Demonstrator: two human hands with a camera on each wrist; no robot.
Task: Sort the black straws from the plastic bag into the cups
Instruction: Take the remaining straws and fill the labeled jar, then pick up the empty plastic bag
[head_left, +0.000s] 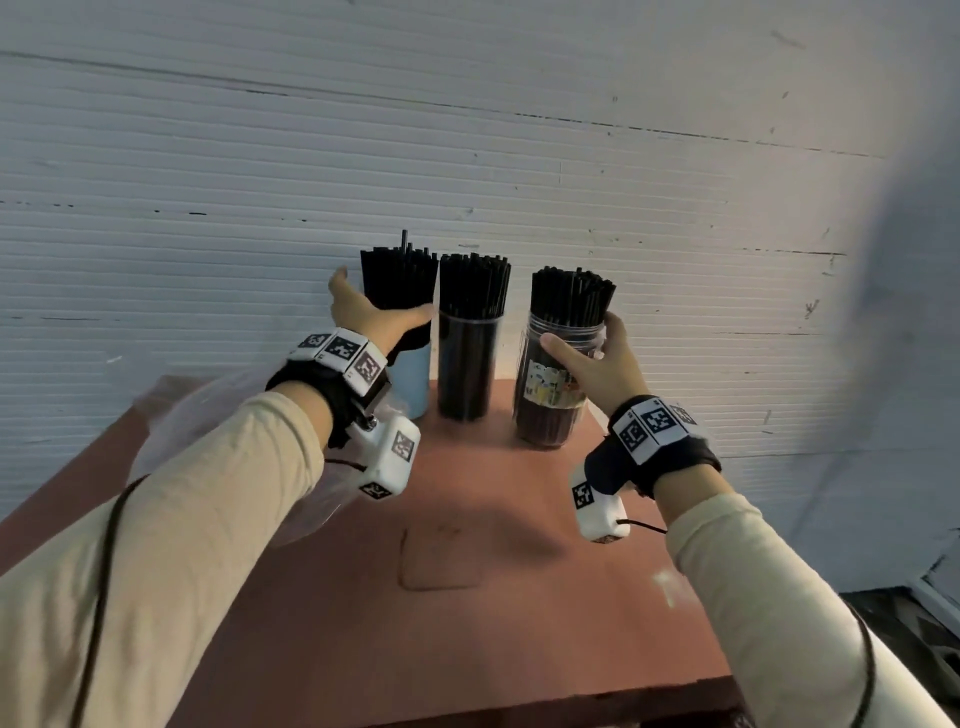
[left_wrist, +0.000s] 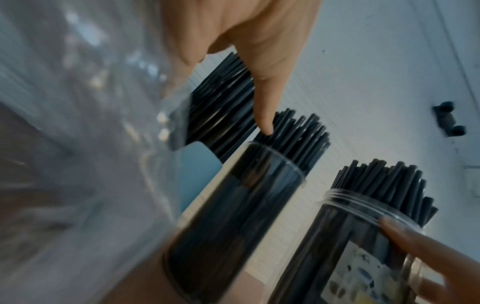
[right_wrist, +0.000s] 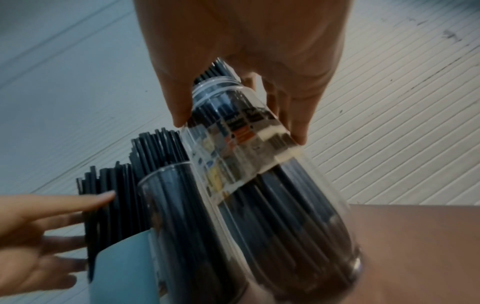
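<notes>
Left hand (head_left: 363, 312) cups the upright black straws (head_left: 399, 280) in the blue cup (head_left: 413, 379); right hand (head_left: 597, 364) fingers grasp the labelled jar (head_left: 545, 395). The plastic bag (head_left: 208, 415) lies left, nearer the left hand.

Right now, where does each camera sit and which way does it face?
Head: on the person's head, looking forward and down at the table, three cups of straws and the wall; both forearms, left hand and right hand show.
Left wrist: under the left hand, looking along it at the blue cup; its thumb and the bag show.
Right wrist: under the right hand, looking along its fingers round the jar.
Both wrist views share the middle cup, the jar and the other hand's fingertips.
</notes>
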